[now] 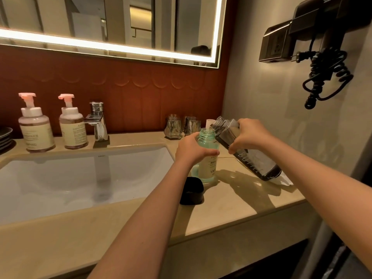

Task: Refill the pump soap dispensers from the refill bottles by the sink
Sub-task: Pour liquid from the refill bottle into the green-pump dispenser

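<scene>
Right of sink, upright on desk: clear teal dispenser, neck open, cream label, gripped by curled fingers of left hand. Further right of sink, tilted mouth-down to that neck: dark square refill bottle, white lettering, clasped by curled fingers of right hand. Black cap by sink's right corner.

Head view (wide-angle; straight edges bow toward the borders): worn on the person's head, facing forward and down across the counter toward the back wall. Sink lower left, mirror along the top. Left hand and right hand lie close to the lens, right of centre; both forearms enter from below.
</scene>
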Demonstrator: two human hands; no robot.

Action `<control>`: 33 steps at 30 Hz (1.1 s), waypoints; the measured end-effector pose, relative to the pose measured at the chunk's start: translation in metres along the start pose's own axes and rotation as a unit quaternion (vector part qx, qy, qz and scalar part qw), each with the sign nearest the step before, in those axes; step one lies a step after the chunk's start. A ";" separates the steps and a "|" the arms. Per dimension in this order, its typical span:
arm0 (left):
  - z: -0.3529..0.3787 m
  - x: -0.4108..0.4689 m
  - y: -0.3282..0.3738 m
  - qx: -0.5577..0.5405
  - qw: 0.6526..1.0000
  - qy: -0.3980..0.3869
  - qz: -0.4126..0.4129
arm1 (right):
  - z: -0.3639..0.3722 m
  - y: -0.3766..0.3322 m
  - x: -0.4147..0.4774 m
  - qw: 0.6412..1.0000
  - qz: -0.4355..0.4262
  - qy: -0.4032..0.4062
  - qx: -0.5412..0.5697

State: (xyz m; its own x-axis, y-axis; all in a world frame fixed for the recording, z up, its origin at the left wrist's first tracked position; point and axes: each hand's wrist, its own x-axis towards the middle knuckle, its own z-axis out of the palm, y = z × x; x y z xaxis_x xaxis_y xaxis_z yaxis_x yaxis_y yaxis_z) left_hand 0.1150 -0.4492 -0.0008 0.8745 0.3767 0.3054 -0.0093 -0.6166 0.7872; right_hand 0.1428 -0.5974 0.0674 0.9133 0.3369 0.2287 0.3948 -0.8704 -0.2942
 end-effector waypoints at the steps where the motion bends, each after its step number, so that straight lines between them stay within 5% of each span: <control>1: 0.000 0.000 0.000 0.004 1.000 0.000 -0.002 | -0.001 -0.001 0.000 1.000 0.001 -0.006 -0.011; 21: 0.003 -0.004 0.004 0.008 1.000 0.011 -0.025 | -0.006 -0.040 -0.010 0.976 0.054 -0.015 -0.212; 33: 0.001 -0.006 0.006 0.005 1.000 0.008 -0.027 | -0.004 -0.043 -0.013 0.970 0.063 -0.020 -0.233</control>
State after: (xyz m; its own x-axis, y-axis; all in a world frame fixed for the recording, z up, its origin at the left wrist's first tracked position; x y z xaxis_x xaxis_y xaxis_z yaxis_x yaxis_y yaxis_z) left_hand 0.1105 -0.4562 0.0014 0.8654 0.4208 0.2720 0.0425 -0.6026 0.7969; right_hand 0.1132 -0.5655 0.0809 0.9583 0.2232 0.1786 0.2006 -0.9702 0.1361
